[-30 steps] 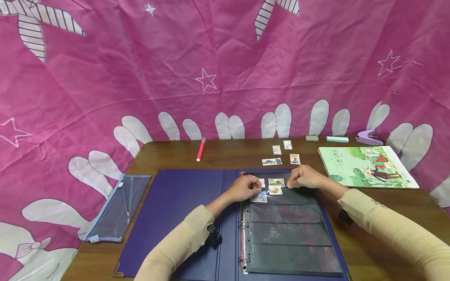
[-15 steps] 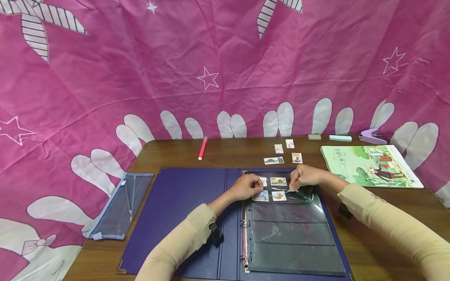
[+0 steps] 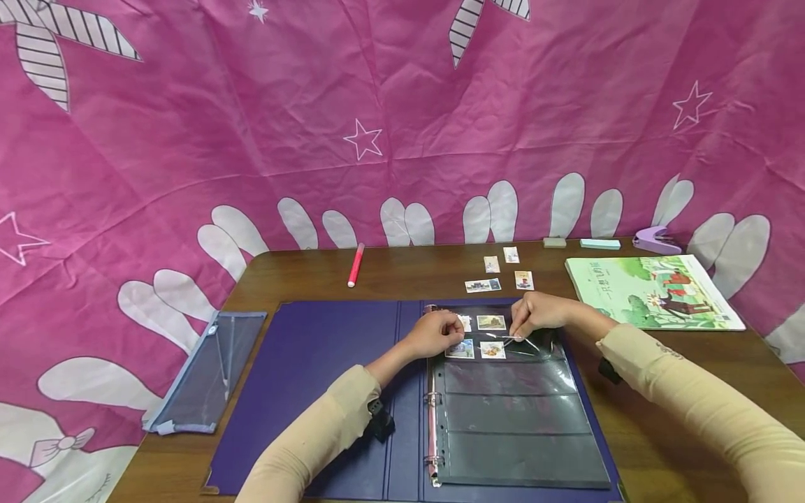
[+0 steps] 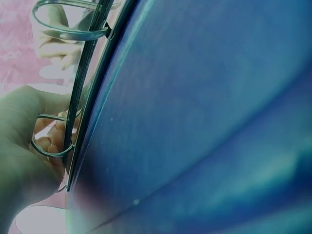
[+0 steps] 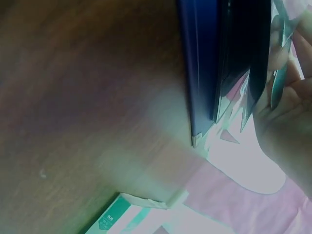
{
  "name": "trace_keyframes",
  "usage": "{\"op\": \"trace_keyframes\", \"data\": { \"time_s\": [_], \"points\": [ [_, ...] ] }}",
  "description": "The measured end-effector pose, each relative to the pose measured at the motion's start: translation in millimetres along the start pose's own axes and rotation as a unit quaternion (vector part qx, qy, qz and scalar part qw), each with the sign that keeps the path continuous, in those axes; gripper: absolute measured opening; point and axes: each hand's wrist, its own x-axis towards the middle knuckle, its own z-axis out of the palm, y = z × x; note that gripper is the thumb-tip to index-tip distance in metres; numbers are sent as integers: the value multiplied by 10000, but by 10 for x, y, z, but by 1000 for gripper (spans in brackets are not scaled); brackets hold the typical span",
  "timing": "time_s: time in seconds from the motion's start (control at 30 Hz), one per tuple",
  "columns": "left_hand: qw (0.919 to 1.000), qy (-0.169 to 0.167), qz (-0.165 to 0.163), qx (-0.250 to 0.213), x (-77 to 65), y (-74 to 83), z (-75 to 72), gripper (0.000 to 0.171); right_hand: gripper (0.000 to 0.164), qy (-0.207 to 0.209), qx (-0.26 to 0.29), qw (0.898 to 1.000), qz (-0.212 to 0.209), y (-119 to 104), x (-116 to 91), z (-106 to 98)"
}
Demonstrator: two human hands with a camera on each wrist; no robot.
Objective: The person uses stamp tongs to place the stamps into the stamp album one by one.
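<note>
A ring binder with a purple cover (image 3: 333, 391) lies spread on the table, and a black page with clear pockets (image 3: 522, 412) is on its rings. At the page's top pocket, my left hand (image 3: 434, 334) pinches the clear film's edge beside a blue stamp (image 3: 461, 349). My right hand (image 3: 539, 312) pinches the same clear film (image 3: 531, 347) farther right, where it is lifted and creased. Between the hands are a stamp with a brown picture (image 3: 490, 322) and an orange-toned stamp (image 3: 492, 350). Left fingers partly cover another stamp (image 3: 465, 323).
Loose stamps (image 3: 483, 286) lie behind the binder. A green picture book (image 3: 654, 293) is at the right, with a purple hole punch-like object (image 3: 656, 240) behind it. A red marker (image 3: 356, 265) lies at the back, and a mesh zip pouch (image 3: 210, 374) at the left.
The orange-toned stamp has shifted down, away from the brown-picture stamp above it. My right hand has drawn the film slightly toward me; my left hand has stayed nearly in place.
</note>
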Motion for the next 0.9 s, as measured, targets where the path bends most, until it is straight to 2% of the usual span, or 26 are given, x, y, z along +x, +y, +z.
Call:
{"op": "trace_keyframes", "data": {
  "time_s": [0.2, 0.3, 0.4, 0.5, 0.6, 0.67, 0.77, 0.9],
  "points": [
    [10000, -7, 13, 33, 14, 11, -3, 4, 22, 129, 158, 9998, -18, 55, -12, -59],
    [9999, 17, -12, 98, 10, 12, 7, 4, 23, 502, 122, 9987, 6, 101, -31, -92],
    [9998, 53, -17, 202, 2, 1, 23, 4, 25, 1100, -87, 9934, 308, 139, -67, -141],
    [9996, 102, 1, 258, -8, -26, 43, 4, 29, 1915, -427, 9779, 726, 148, -104, -210],
    [9997, 130, -2, 220, -14, -43, 50, 5, 31, 2745, -691, 9526, 1117, 155, -125, -287],
    [9998, 136, -22, 164, -16, -45, 47, 5, 33, 3124, -762, 9379, 1304, 162, -125, -335],
    [9999, 105, -56, 69, -15, -33, 36, 4, 34, 3401, -833, 9243, 1515, 200, -100, -393],
    [9998, 37, -182, 68, -14, -11, 44, 4, 33, 3406, -1035, 9193, 1680, 272, -22, -454]
  ]
}}
